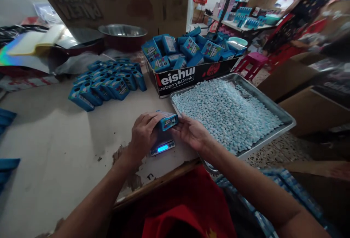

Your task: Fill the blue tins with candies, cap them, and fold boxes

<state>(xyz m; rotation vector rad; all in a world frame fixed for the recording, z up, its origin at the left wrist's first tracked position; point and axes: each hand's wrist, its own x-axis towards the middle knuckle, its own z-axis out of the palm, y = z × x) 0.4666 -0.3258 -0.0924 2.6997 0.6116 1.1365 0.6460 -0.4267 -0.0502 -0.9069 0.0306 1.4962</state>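
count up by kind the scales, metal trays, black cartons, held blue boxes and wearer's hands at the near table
digital scale: 1
metal tray: 1
black carton: 1
held blue box: 1
wearer's hands, left hand and right hand: 2
total: 6

Blue with small multicoloured prints is shown on the box (167,122) in the left hand (143,128); just below it, the scale (163,148) is finished in silver-grey, its display lit bright blue. Beside the right hand (193,133), pale blue and white are mingled among the pellets (218,114) — set off by a silver tray (293,123). Beyond both hands, the black carton (198,74) is marked with white lettering and red. Around the left hand, the off-white tabletop (82,135) is patched with brown.
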